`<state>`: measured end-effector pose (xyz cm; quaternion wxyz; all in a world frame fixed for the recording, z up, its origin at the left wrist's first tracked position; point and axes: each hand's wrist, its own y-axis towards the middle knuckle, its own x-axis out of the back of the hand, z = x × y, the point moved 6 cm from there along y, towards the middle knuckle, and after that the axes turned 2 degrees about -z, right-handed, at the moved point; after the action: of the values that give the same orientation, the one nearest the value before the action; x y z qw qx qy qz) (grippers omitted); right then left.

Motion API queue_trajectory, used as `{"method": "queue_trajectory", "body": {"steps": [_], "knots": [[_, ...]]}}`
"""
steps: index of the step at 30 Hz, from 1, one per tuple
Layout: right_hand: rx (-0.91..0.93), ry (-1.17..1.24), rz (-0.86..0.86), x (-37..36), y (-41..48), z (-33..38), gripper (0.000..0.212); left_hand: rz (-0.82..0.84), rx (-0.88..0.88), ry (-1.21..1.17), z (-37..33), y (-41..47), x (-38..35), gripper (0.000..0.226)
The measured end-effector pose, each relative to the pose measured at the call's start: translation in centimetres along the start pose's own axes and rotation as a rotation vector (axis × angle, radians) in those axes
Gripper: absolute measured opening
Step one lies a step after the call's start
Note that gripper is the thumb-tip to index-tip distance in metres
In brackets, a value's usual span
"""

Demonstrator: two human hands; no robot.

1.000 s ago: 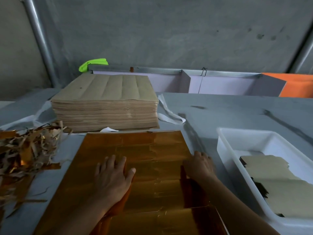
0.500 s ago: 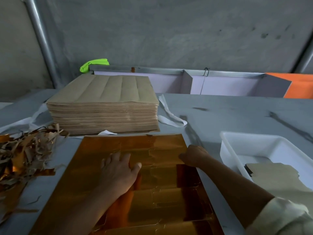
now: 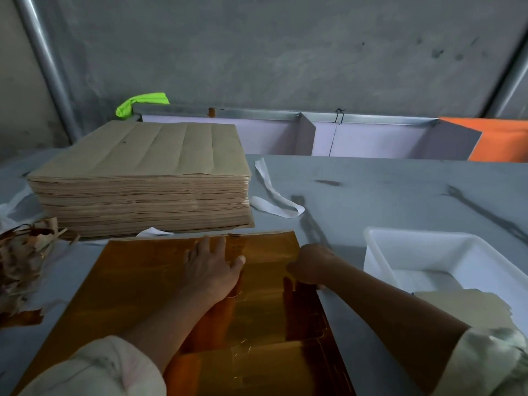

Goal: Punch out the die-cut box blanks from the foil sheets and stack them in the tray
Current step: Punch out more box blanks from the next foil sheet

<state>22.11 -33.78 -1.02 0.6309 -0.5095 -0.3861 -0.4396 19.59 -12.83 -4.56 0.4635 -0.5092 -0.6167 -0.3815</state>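
A gold foil sheet lies flat on the grey table in front of me. My left hand presses flat on its far middle, fingers straight and reaching the far edge. My right hand is curled into a fist at the sheet's right edge; whether it pinches the foil I cannot tell. A white tray stands to the right, holding brown punched-out blanks face down. A tall stack of brown-backed sheets sits behind the foil sheet.
Torn foil and paper scraps are heaped at the left edge. A white strap lies beside the stack. White bins and an orange one line the back, against a concrete wall.
Both hands have slid away from me along the sheet; the left now reaches its far edge. My right hand went from spread fingers to a fist at the right edge.
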Motion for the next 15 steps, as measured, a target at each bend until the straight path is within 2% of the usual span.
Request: {"method": "queue_trajectory", "body": {"steps": [7, 15], "knots": [[0.009, -0.032, -0.034, -0.3, 1.3, 0.1, 0.033, -0.013, 0.003, 0.026, 1.2, 1.5, -0.5, 0.082], [-0.029, 0.151, -0.077, -0.2, 1.8, -0.6, 0.02, -0.059, -0.013, 0.034, 1.8, 1.1, -1.1, 0.08]]}}
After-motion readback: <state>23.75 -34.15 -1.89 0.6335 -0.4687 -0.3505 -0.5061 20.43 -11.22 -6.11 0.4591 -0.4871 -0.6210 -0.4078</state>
